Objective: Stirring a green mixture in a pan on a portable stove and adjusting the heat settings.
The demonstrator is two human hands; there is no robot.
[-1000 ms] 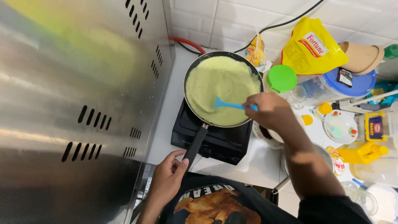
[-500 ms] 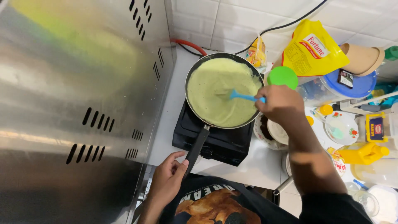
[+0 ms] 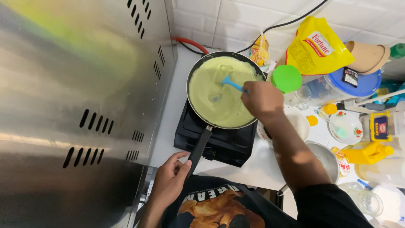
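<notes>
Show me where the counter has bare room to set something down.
One bare strip of white counter runs between the steel panel and the black stove, continuing back beside the pan to the tiled wall. A smaller patch lies in front of the stove. Right of the right hand, bowls, jars and bags crowd it.

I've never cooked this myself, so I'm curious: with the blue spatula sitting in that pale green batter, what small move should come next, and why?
Probably a short sweep of the spatula toward the pan's rim. The right hand holds it in the middle of the batter, and the left hand grips the handle, steadying the pan on the stove.
</notes>
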